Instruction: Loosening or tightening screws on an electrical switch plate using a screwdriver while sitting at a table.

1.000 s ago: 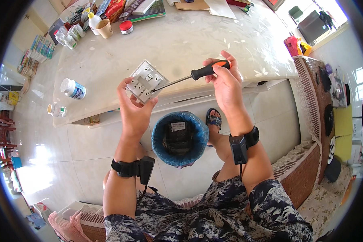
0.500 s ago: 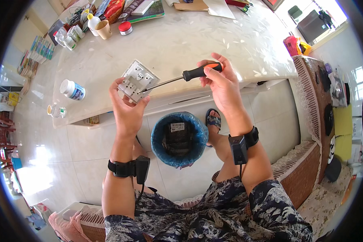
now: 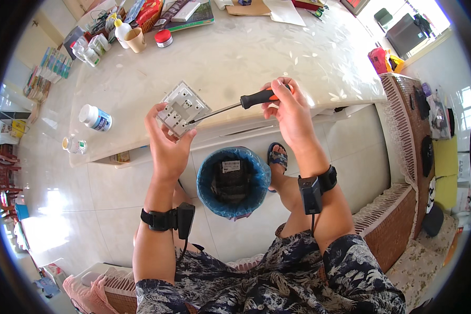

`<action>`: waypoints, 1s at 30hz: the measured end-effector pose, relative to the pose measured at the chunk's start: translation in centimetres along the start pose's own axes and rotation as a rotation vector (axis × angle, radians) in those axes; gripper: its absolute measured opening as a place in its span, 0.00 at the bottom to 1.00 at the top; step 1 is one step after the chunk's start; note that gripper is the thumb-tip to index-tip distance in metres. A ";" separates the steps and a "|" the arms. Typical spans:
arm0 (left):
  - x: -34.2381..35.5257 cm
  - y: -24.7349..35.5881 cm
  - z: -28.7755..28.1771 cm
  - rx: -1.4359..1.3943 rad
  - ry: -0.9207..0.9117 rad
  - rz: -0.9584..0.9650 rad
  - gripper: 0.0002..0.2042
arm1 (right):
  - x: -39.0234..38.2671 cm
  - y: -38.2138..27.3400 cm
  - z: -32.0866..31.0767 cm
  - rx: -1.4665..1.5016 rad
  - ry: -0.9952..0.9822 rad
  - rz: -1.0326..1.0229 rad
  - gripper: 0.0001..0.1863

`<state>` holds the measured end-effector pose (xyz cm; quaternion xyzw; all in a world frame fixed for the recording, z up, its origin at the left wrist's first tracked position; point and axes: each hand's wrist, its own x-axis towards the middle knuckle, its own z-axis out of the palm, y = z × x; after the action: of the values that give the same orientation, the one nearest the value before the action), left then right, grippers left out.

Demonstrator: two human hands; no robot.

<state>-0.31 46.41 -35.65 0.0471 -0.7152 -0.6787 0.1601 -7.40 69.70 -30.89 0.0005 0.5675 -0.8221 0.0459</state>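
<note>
A white square wall socket plate point(image 3: 185, 106) is held by its near left edge in my left hand point(image 3: 168, 144), thumb on one side and fingers on the other. Its face with small dark holes is turned up, over the table's front edge. My right hand point(image 3: 293, 112) is closed round the black and orange handle of a screwdriver point(image 3: 257, 98). The thin metal shaft points left and down, with its tip at the plate's lower right part, by one of the holes. Whether a screw sits under the tip is too small to tell.
Below the hands, a bin with a blue liner point(image 3: 233, 209) stands on the tiled floor. On the table point(image 3: 277, 57) are a white pill bottle point(image 3: 95, 118), a smaller bottle point(image 3: 74, 145), a red-lidded jar point(image 3: 163, 38) and a paper cup point(image 3: 135, 40). A wicker bench point(image 3: 384, 214) is at right.
The plate has tilted a little in my left hand, so its face shows differently. My right hand and the screwdriver have shifted slightly right, and the grip on the handle has turned.
</note>
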 end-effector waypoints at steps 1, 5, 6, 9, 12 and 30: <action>0.0 0.0 0.0 0.000 -0.002 0.001 0.37 | 0.0 0.0 -0.2 -0.120 0.001 0.020 0.19; 0.0 0.3 -0.2 -0.053 -0.003 -0.021 0.36 | 0.0 -0.4 -0.3 -0.204 0.015 0.058 0.19; 0.0 0.3 -0.2 -0.051 -0.002 -0.019 0.36 | 0.1 -0.3 -0.3 -0.181 0.008 0.090 0.19; 0.0 0.4 -0.4 -0.043 0.004 -0.025 0.35 | 0.2 -0.1 -0.8 -0.084 -0.036 0.124 0.19; 0.1 -0.1 -0.5 0.063 -0.004 0.024 0.36 | 0.0 -0.5 -0.9 0.029 -0.085 0.120 0.19; 0.1 -0.2 -0.7 0.052 -0.006 0.031 0.37 | -0.4 -0.6 0.4 -0.139 0.018 0.019 0.18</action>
<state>-0.21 45.69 -35.80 0.0380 -0.7337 -0.6574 0.1674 -7.05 69.56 -30.13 0.0101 0.6235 -0.7803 0.0488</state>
